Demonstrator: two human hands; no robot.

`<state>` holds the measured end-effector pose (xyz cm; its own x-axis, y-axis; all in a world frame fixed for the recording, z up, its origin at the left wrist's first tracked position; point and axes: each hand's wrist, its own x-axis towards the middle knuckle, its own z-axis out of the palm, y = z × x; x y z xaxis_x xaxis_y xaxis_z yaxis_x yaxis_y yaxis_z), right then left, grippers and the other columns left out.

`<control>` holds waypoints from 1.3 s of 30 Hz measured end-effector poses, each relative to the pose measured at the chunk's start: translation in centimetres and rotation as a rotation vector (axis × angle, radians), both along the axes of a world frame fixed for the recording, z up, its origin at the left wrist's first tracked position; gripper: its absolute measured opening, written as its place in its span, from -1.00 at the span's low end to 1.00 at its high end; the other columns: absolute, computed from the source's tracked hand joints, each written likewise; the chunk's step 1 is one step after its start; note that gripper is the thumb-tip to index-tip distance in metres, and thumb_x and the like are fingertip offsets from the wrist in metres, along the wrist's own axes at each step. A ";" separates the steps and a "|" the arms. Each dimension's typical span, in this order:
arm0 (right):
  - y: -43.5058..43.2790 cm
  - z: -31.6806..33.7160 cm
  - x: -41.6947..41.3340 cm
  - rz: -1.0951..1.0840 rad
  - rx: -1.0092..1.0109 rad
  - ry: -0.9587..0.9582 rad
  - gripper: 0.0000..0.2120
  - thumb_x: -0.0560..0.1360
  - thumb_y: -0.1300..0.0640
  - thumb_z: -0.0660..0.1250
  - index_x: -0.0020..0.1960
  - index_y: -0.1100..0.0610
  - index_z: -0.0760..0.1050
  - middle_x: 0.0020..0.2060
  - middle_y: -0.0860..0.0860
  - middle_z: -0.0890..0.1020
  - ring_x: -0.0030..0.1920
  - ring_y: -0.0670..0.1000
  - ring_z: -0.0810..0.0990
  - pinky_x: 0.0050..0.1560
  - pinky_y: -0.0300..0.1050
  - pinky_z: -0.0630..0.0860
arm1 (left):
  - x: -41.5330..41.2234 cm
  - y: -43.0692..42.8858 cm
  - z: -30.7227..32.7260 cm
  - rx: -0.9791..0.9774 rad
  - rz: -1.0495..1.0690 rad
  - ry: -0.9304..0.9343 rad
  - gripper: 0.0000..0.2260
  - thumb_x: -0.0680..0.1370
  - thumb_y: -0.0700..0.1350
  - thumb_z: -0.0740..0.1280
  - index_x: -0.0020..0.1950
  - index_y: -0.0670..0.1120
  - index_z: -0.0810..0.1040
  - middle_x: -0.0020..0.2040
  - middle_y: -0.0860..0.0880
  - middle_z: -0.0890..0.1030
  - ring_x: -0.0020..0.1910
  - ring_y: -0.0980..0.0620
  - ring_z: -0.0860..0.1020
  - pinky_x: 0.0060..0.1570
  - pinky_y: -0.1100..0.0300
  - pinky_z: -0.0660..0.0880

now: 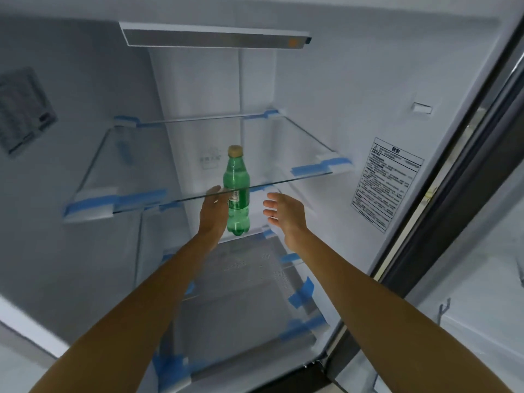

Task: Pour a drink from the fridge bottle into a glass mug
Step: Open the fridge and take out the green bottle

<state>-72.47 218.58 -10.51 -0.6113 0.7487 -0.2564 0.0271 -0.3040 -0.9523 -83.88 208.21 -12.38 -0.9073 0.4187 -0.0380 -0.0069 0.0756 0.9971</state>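
Fridge interior filled the frame, door open at right edge. Green plastic bottle with a tan cap stood upright at centre of frame, on the shelf below the upper glass shelf; the front edge of that glass crossed in front of the bottle's middle. Bottle's label faced the camera, print too small to read.

Left hand reached in from lower left, pressed against the bottle's left side, fingers going behind it; whether that grip had fully closed around the bottle could not be told. Right hand sat just right of the bottle, apart from it, grip wide, fingers spread and palm turned toward the bottle.

Blue tape strips marked the shelf corners and the lower drawer edges. Warning sticker on the right inner wall, text unreadable. Light bar at upper centre of frame. No mug in view.
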 end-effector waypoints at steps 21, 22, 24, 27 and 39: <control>0.0 0.3 0.9 0.028 0.065 -0.054 -0.83 0.61 0.09 0.23 0.10 0.14 0.54 -0.08 0.03 0.64 -0.09 0.03 0.65 -0.12 -0.18 0.56 | 1.3 0.6 -1.0 -0.081 0.083 0.246 -0.47 0.35 -0.06 0.56 0.26 -0.06 0.48 0.02 0.07 0.57 0.00 0.04 0.56 0.02 0.21 0.47; -0.3 0.5 0.9 0.030 0.071 -0.053 -0.83 0.61 0.09 0.24 0.09 0.14 0.54 -0.09 0.03 0.64 -0.09 0.03 0.65 -0.11 -0.17 0.56 | 1.6 0.2 -1.1 -0.084 0.083 0.251 -0.48 0.34 -0.04 0.57 0.24 -0.06 0.49 0.01 0.07 0.58 0.00 0.04 0.56 0.04 0.20 0.49; -1.1 0.9 1.0 0.042 0.078 -0.045 -0.85 0.60 0.10 0.25 0.07 0.14 0.54 -0.12 0.02 0.64 -0.09 0.04 0.65 -0.10 -0.17 0.56 | 2.3 -0.8 -1.2 -0.095 0.081 0.259 -0.50 0.33 -0.02 0.57 0.21 -0.05 0.50 0.01 0.08 0.59 0.01 0.04 0.57 0.08 0.15 0.52; -2.2 1.6 1.4 0.068 0.096 -0.051 -0.87 0.59 0.10 0.26 0.02 0.12 0.55 -0.15 0.00 0.65 -0.11 0.02 0.65 -0.12 -0.19 0.57 | 3.7 -2.3 -1.4 -0.086 0.096 0.245 -0.49 0.32 0.00 0.58 0.21 -0.02 0.51 0.02 0.08 0.61 0.02 0.02 0.59 0.10 0.09 0.54; -7.3 1.6 4.1 0.335 0.092 0.014 -0.86 0.55 0.13 0.29 0.04 0.15 0.57 -0.18 0.03 0.67 -0.18 0.03 0.65 -0.07 -0.09 0.58 | 12.9 -10.1 -1.1 -0.155 0.317 0.247 -0.54 0.33 -0.02 0.57 0.16 -0.07 0.52 -0.07 0.06 0.61 -0.10 0.06 0.59 -0.11 0.22 0.49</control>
